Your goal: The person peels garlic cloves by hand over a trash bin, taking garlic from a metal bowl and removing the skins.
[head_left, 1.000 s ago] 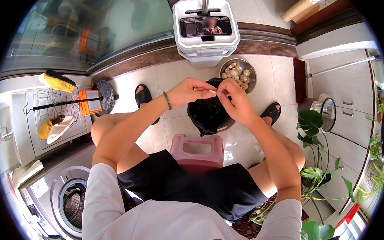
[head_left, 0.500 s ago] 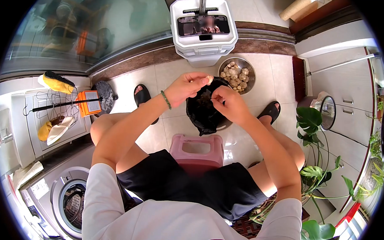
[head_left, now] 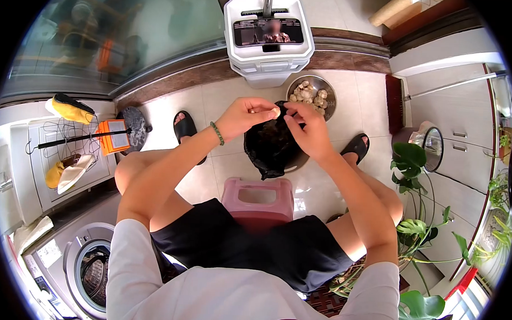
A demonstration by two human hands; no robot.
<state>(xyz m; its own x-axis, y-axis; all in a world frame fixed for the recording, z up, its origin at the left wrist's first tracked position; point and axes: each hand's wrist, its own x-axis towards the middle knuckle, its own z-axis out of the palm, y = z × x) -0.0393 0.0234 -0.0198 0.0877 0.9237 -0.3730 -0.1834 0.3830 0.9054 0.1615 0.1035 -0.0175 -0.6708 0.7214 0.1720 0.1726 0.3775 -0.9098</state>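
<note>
My left hand [head_left: 245, 114] is closed, pinching a small pale garlic clove [head_left: 277, 111] between thumb and fingertips. Close on its right, my right hand [head_left: 308, 127] has its thumb and forefinger apart, with nothing visible between them; the forefinger's tip is near the clove. Both hands are above a bin lined with a black plastic bag [head_left: 262, 152], which has dark brownish scraps inside. Just beyond my right hand, a metal bowl [head_left: 332, 97] on the floor holds several whitish garlic bulbs [head_left: 308, 93].
A pink plastic stool [head_left: 286, 196] stands between my knees. Ahead is a white bucket [head_left: 270, 64] with a phone [head_left: 268, 32] lying on top. A wire rack [head_left: 70, 136] and washing machine [head_left: 91, 267] are on the left; a leafy plant [head_left: 409, 158] is on the right.
My right hand has risen from over the bag's opening toward the clove, and its thumb and forefinger have parted. My left hand still holds the clove. The whole view has shifted slightly.
</note>
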